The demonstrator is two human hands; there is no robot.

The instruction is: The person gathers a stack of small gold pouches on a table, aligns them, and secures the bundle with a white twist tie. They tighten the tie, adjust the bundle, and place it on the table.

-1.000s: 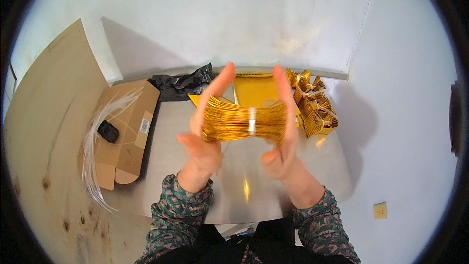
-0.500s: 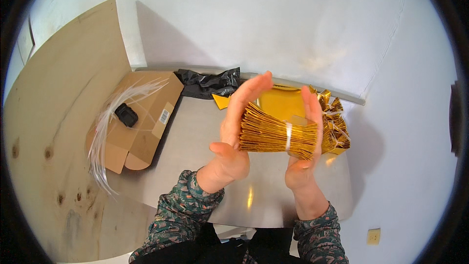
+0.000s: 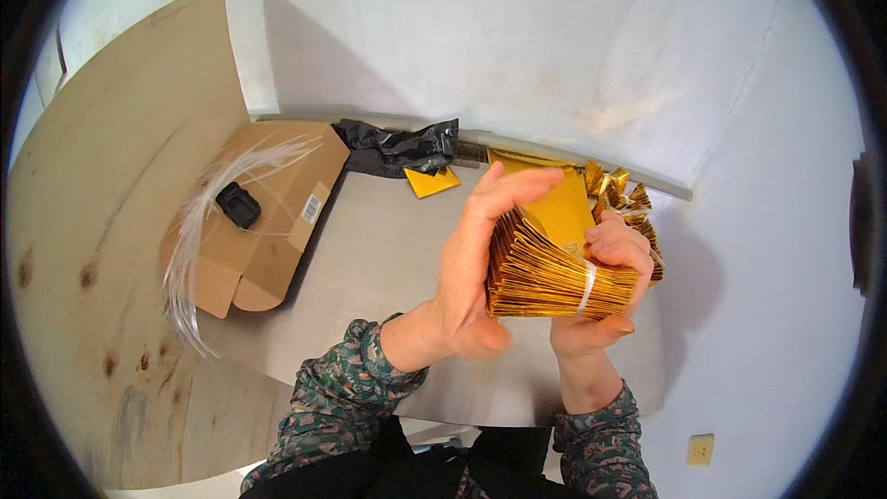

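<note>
A thick bundle of flat gold foil envelopes [image 3: 545, 277], cinched by a narrow white band [image 3: 589, 286], is held up above the table with its many edges facing me. Curled round its right end, the fingers of my right hand [image 3: 614, 249] grip it. My left hand [image 3: 462, 268] lies with straight fingers and palm against the left end, its thumb sticking out below. Behind the bundle are more gold envelopes [image 3: 504, 159], partly hidden. To the right, further gold bundles [image 3: 637, 203] with white ties are partly covered by my right hand.
One gold envelope [image 3: 432, 183] lies beside crumpled black plastic [image 3: 397, 146] at the table's back. On the left, a cardboard box [image 3: 277, 263] carries loose white plastic strands [image 3: 189, 259] and a small black object [image 3: 237, 206]. A wooden panel [image 3: 129, 176] rises beyond it.
The bundle has come lower and slightly right. My right hand has gone from flat against its end to fingers curled round it; my left hand has moved right with the bundle.
</note>
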